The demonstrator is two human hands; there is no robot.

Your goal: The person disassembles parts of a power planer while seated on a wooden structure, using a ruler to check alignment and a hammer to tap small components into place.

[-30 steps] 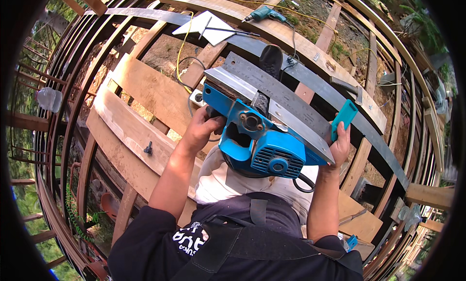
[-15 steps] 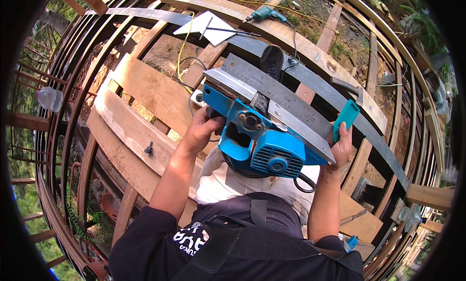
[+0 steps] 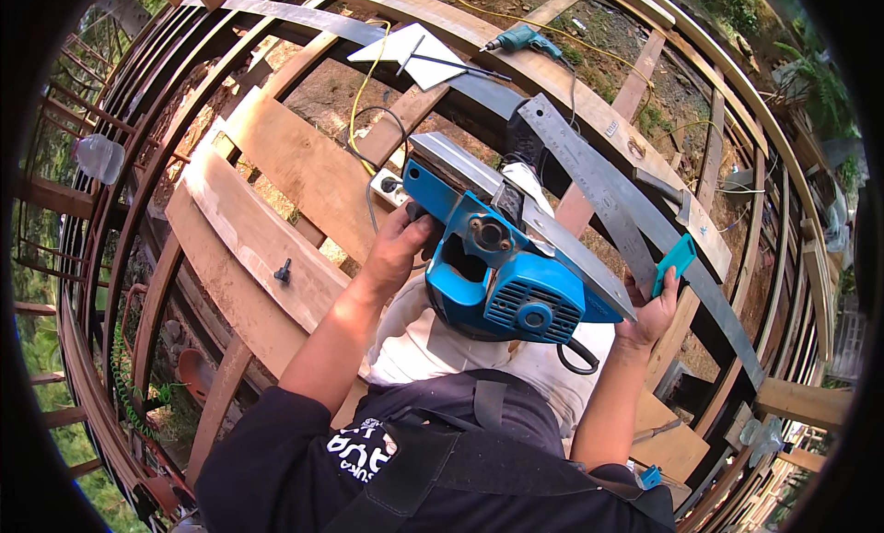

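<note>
An upside-down blue electric hand planer [image 3: 537, 293] rests over my lap, its metal sole turned up and away from me. My left hand [image 3: 398, 249] is closed round the dark knob at the planer's left end. In my right hand [image 3: 652, 312] is a steel square [image 3: 582, 169], gripped by its teal handle [image 3: 677, 262]. The square's long blade slants up and to the left, its far end apart from the sole. Close to the planer's right end, my right fingers are partly hidden behind the square.
Wooden planks [image 3: 299, 169] lie across dark beams. A black bolt-like piece [image 3: 284, 271] sits on the left plank. Beyond are a teal drill [image 3: 525, 41], a white board [image 3: 419, 56], a hammer [image 3: 665, 190] and a power socket [image 3: 390, 187] on a yellow cord.
The square's blade has come away from the planer's sole and swung up and right, opening a gap between them. My left hand keeps its hold on the planer.
</note>
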